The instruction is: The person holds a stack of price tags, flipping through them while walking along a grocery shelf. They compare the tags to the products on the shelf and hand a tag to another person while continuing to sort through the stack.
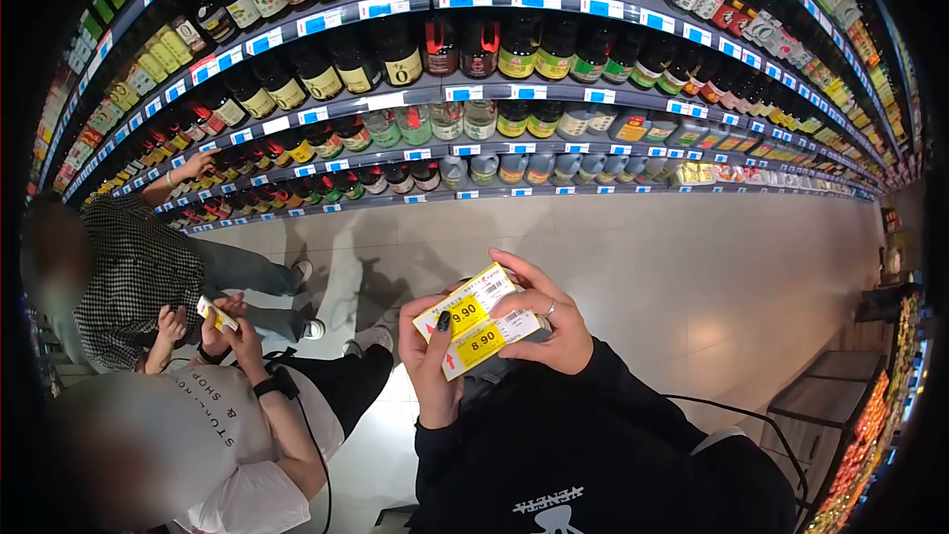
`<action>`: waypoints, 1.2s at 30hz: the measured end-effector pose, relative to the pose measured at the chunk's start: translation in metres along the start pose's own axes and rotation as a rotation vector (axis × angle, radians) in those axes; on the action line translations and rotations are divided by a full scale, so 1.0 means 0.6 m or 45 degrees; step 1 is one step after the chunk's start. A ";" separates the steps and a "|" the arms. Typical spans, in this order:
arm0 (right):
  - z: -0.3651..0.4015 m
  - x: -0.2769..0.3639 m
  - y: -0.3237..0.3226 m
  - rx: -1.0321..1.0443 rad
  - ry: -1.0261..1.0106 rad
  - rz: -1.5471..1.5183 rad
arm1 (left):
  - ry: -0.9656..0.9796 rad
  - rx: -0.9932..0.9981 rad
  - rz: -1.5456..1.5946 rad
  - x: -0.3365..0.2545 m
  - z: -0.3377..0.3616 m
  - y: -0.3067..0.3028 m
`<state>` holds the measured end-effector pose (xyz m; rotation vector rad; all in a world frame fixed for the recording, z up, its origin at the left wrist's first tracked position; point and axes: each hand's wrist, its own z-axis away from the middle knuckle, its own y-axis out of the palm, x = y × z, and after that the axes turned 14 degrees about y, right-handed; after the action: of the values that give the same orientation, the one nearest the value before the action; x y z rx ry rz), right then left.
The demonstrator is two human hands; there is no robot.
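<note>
In front of my chest, two yellow-and-white price tags are fanned out, the upper one (484, 295) printed 9.90 and the lower one (473, 355) printed 8.90. My left hand (432, 383) grips them from the left, its dark-nailed thumb pressed over the 9.90 tag. From the right, my right hand (565, 334), with a ring on one finger, is closed around the tags' other edge. More tags seem to be stacked beneath them, but my fingers hide how many.
Long curved shelves (435, 89) of bottled sauces and vinegars span the far side, with price labels along their edges. To my left stand two people: one in a checked shirt (133, 267) reaches to the shelf, another in a white T-shirt (213, 425) holds small tags. Wooden crates (816, 386) stand at right.
</note>
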<state>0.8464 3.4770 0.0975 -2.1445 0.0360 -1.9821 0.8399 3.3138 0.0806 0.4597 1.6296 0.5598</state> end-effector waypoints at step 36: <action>-0.016 -0.003 0.031 0.127 0.110 -0.372 | 0.067 0.059 -0.076 -0.021 -0.021 -0.029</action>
<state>0.8392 3.4576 0.0933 -2.0992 -0.3749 -2.1785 0.8295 3.2910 0.0812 0.4318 1.7038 0.4939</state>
